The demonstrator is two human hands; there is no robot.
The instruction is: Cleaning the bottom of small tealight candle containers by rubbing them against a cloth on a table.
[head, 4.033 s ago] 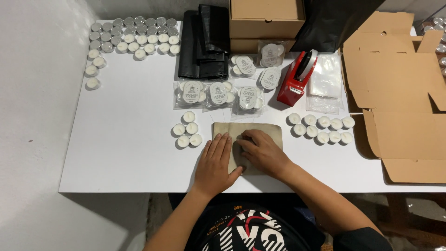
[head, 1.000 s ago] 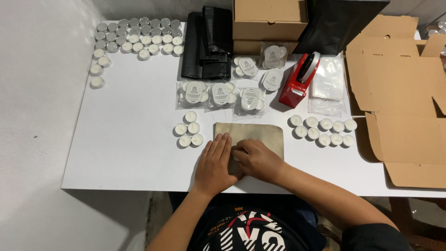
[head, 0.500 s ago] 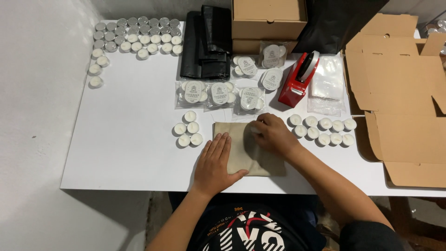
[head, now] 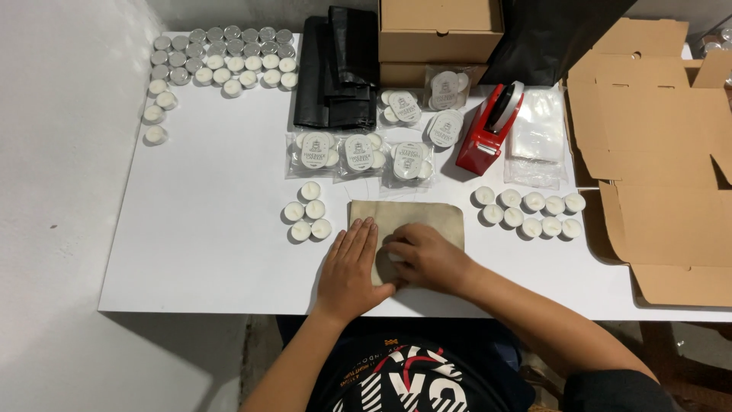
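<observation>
Head view looks down on a white table (head: 198, 221), where both hands meet at the near edge. Left hand (head: 352, 263) lies flat, palm down, fingers straight and close together, pressing the left part of a flat beige rectangular pouch with rounded corners (head: 427, 215). Right hand (head: 427, 258) rests on the pouch's near middle with fingers curled inward around a small white round piece; how tightly it is gripped I cannot tell. Both forearms come in from the near side, the right one angled from the near right.

Beige pouch lies flat near the table's near edge, its far half uncovered and faintly creased. Just left of it sit 5 small white tealight candles (head: 306, 211) in a cluster. To its right, 9 more white tealights (head: 530, 212) stand in 2 rows. Beyond the pouch lie clear packets of tealights (head: 358, 152), and a red tape dispenser (head: 488, 130) stands farther right.
</observation>
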